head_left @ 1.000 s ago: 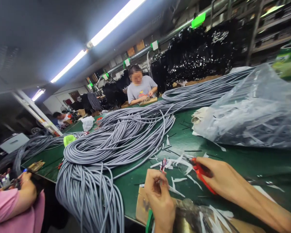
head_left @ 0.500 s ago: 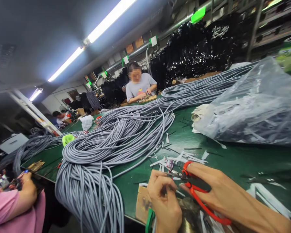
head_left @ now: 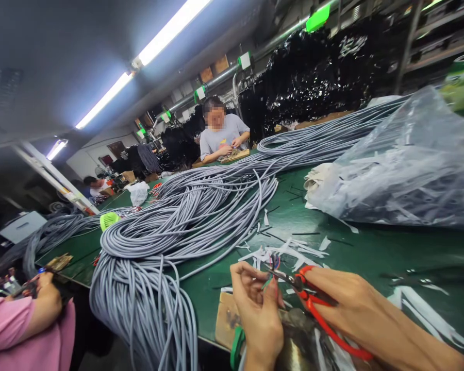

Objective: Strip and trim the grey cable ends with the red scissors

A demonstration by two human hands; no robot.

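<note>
My left hand is closed in a pinch on a cable end whose thin coloured wires fan out above my fingers. My right hand grips red-handled scissors, with the blades pointing left at those wires. Both hands work at the near edge of the green table. White and black scraps of stripped sheath lie on the table just beyond my hands.
A large heap of grey cables covers the table's left and spills over its near edge. A clear plastic bag of scraps lies at the right. A person in pink works at the left; another in grey sits across.
My right hand turned the scissors from lying folded in the palm to pointing at the wires. My left hand lifted the wire ends slightly toward the blades.
</note>
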